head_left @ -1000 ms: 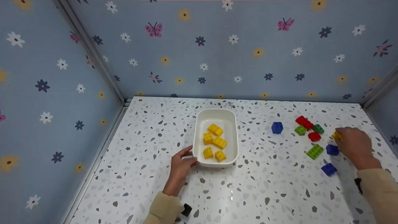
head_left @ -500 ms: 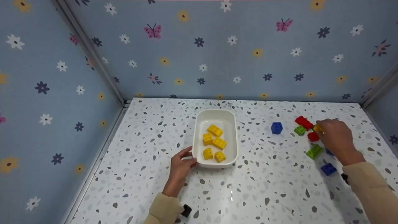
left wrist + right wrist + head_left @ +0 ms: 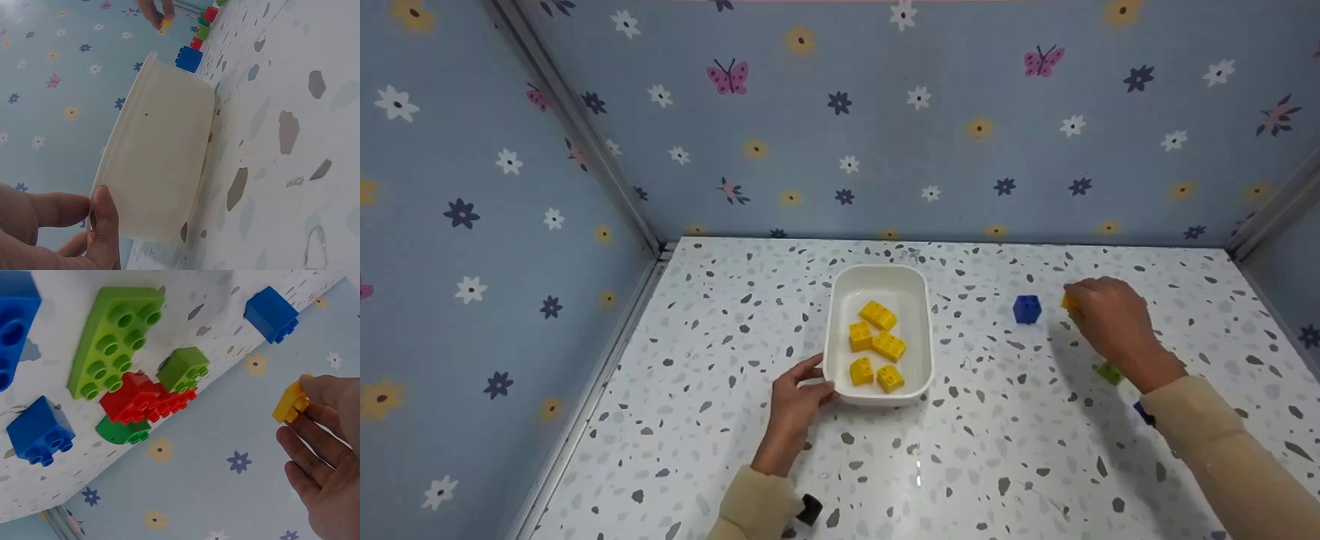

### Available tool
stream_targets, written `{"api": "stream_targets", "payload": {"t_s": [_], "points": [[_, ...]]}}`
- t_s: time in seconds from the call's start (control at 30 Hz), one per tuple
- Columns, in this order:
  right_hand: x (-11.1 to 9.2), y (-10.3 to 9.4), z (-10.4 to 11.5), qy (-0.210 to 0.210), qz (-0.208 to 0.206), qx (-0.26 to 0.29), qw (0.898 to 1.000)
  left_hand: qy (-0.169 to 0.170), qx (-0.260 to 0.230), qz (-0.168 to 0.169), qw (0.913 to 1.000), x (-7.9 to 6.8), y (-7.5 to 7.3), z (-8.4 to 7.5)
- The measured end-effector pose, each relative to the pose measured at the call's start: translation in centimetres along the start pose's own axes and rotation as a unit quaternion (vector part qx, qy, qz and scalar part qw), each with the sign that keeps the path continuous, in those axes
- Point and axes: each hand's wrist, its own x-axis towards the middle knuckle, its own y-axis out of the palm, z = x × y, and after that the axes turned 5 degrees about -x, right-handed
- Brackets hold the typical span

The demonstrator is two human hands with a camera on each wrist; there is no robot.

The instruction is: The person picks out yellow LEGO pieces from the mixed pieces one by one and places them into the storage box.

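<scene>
A white tub [image 3: 840, 300] stands mid-table with several yellow toy bricks [image 3: 889, 345] lying inside. My left hand [image 3: 795, 401] pinches its near left rim between thumb and fingers; the left wrist view shows the thumb [image 3: 105, 219] on the tub's outer side. Up in the air on the right, my right hand [image 3: 1114, 322] pinches a yellow toy brick [image 3: 292, 400] between thumb and fingertips, studs showing in the right wrist view. This hand is just right of a blue brick [image 3: 1027, 309] and hides most of the other loose bricks in the head view.
On the table's right side lie a large light green brick [image 3: 115, 340], a small light green one [image 3: 184, 370], red bricks [image 3: 132, 396], a dark green one [image 3: 121, 431] and further blue bricks [image 3: 40, 431]. A flower-patterned wall [image 3: 885, 150] borders the table's back.
My right hand has carried the yellow brick leftward from the far right, over the loose bricks, towards the tub. The left hand and the tub have stayed in place.
</scene>
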Motion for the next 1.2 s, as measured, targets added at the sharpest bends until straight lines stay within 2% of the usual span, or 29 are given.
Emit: {"api": "stream_targets", "payload": {"t_s": [0.23,0.57,0.83,0.93,1.07,1.2], "points": [[1.1,0.5,2.3,-0.033,-0.013,0.01,0.999,-0.005,0.002,-0.004,1.0,0.1,0.0,0.0],[3.0,0.8,5.2,-0.053,0.029,0.006,0.998,-0.011,0.009,-0.012,0.9998,0.3,0.1,0.1],[4.2,1.2,7.5,-0.083,0.003,0.028,0.996,-0.009,0.014,-0.009,0.9998,0.2,0.1,0.1],[4.5,1.5,8.2,-0.101,-0.008,0.015,0.995,-0.008,0.005,-0.006,0.9999,0.2,0.0,0.0],[4.9,1.6,9.2,-0.11,-0.009,0.004,0.994,-0.011,-0.002,-0.008,0.9999,0.2,0.1,0.0],[5.4,1.4,10.4,-0.101,0.01,0.003,0.995,-0.013,0.01,-0.012,0.9998,0.3,0.2,0.1]]}}
